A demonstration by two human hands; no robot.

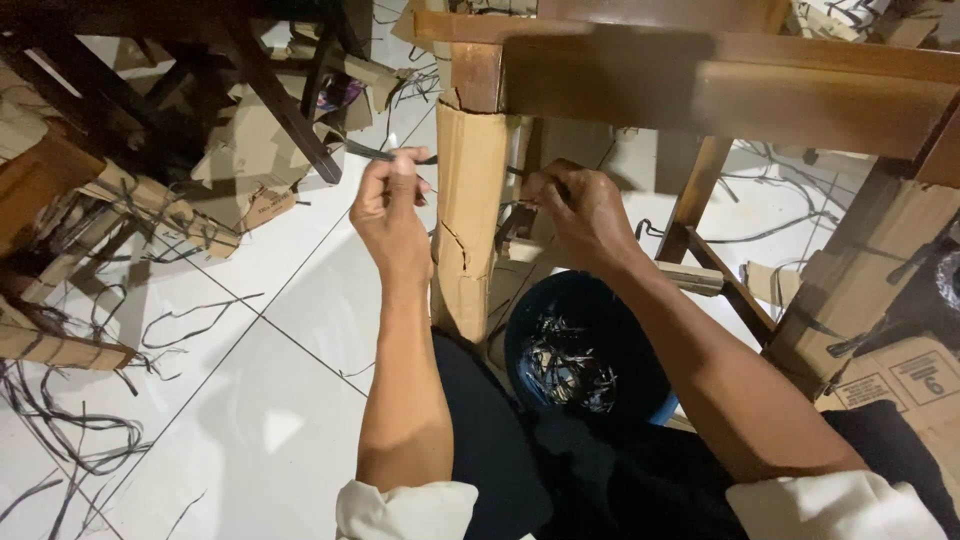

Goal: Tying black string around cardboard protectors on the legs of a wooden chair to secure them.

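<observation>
The strap [395, 156], a thin dark strip, ran from the pinched fingers of the left hand [390, 215] toward the cardboard-wrapped chair leg [466, 220] just beside it. Loose dark strips [70, 430] and torn cardboard [240, 150] littered the tiled floor at far left. Right of the leg, the right hand [580, 215] was curled closed, perhaps on the wrapping. Below sat 1 blue bucket [575, 350] of scraps.
</observation>
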